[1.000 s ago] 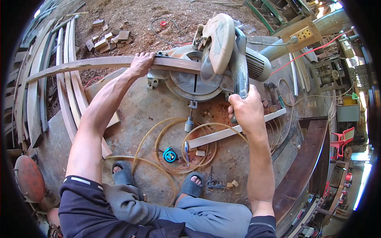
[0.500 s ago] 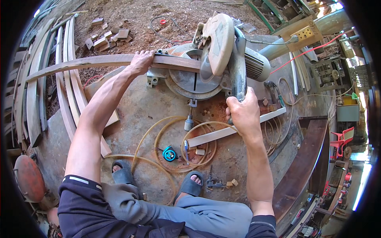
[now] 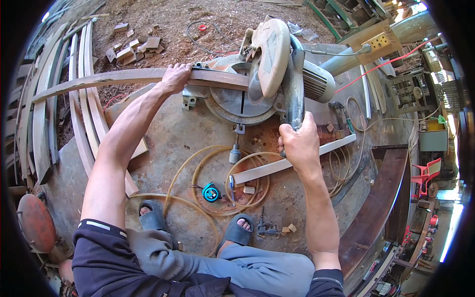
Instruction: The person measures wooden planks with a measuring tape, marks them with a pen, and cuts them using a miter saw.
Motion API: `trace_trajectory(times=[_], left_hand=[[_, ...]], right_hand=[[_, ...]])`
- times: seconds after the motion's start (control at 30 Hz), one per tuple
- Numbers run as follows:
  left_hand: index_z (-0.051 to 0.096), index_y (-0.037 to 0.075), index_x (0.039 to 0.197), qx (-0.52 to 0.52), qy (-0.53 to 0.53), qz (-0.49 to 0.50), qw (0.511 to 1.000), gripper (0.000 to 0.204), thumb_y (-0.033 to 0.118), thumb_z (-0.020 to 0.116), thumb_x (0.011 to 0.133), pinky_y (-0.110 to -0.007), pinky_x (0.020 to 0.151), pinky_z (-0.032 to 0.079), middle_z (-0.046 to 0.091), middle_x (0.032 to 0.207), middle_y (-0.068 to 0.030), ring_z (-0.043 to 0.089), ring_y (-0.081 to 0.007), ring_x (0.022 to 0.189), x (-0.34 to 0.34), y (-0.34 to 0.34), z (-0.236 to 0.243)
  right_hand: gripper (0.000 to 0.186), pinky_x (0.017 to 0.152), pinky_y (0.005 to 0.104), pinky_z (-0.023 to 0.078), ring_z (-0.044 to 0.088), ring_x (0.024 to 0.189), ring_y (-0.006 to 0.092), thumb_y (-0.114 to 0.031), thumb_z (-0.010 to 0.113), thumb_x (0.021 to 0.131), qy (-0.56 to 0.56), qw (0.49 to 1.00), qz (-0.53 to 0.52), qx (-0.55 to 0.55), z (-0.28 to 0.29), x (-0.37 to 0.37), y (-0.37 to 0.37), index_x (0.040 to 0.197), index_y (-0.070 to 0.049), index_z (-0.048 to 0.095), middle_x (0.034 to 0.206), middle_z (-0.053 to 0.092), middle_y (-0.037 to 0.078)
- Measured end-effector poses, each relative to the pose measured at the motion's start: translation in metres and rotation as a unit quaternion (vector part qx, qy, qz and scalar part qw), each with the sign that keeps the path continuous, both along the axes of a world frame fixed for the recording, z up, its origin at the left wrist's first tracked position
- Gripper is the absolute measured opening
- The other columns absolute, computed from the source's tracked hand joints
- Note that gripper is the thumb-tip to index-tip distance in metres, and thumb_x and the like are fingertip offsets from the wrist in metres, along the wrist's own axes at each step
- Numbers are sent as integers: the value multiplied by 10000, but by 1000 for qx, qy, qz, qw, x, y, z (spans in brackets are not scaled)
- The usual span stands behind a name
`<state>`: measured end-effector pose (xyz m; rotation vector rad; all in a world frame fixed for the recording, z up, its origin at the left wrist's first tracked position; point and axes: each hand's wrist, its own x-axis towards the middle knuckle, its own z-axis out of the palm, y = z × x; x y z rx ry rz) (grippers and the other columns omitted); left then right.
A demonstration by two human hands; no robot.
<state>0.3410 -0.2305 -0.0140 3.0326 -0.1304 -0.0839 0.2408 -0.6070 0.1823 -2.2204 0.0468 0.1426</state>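
Note:
A long wooden board [image 3: 118, 76] lies across the bed of a miter saw [image 3: 242, 106], its right end beside the saw blade [image 3: 256, 85]. My left hand [image 3: 177, 78] is closed over the board near the fence, pressing it there. Wrapped round the end of the saw's handle [image 3: 295, 94] is my right hand [image 3: 300, 141]. The pale blade guard [image 3: 272, 57] hides part of the blade, and the grey motor [image 3: 317, 84] sits to its right.
On the floor lie a coiled hose [image 3: 198, 188], a blue tape measure [image 3: 211, 193], a pen [image 3: 232, 188], a white board [image 3: 262, 172] and an air blow gun [image 3: 267, 229]. Long boards [image 3: 81, 106] rest at left, wood offcuts [image 3: 131, 49] beyond. A dark wooden panel [image 3: 371, 213] stands at right.
My right hand and the saw handle have shifted very slightly, the hand a little to the left. The left hand and the board stay where they were.

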Motion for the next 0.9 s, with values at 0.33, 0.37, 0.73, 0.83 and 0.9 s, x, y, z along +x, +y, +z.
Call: trace_trajectory(times=[0.33,0.37,0.73,0.83,0.9], left_hand=[[484,12,1290,8,2,0,1000,563,85,753,800,-487,973,448,627,1212,-198,580,-379,1179,1,2,-2],[488,12,1281,9,0,1,1000,547,83,746,804,-488,969,450,629,1207,-199,582,-379,1177,2,1,-2],[510,16,1238,13,-4,7,1000,499,104,748,808,-490,959,456,646,1180,-196,594,-375,1164,1,1,4],[511,20,1240,3,-14,4,1000,494,97,743,811,-490,959,456,648,1179,-194,595,-375,1163,0,1,-8],[511,23,1241,0,-18,-3,1000,493,95,743,812,-487,959,456,648,1179,-192,595,-374,1163,1,-1,-5]], right_hand=[[323,596,382,534,644,573,245,-126,598,835,47,999,5,-4,8,3,3,1035,73,442,722,623,165],[322,591,382,534,646,572,243,-121,597,833,31,999,13,-19,4,5,0,1037,73,440,715,622,163],[342,568,380,546,657,567,250,-122,586,829,67,998,11,2,23,1,5,1059,75,429,691,625,161],[211,475,310,505,588,522,138,-75,575,848,32,999,12,2,5,1,3,1000,22,465,663,595,76],[207,478,303,506,586,525,131,-68,573,854,2,1000,22,-15,-1,2,-4,1007,13,460,667,591,68]])
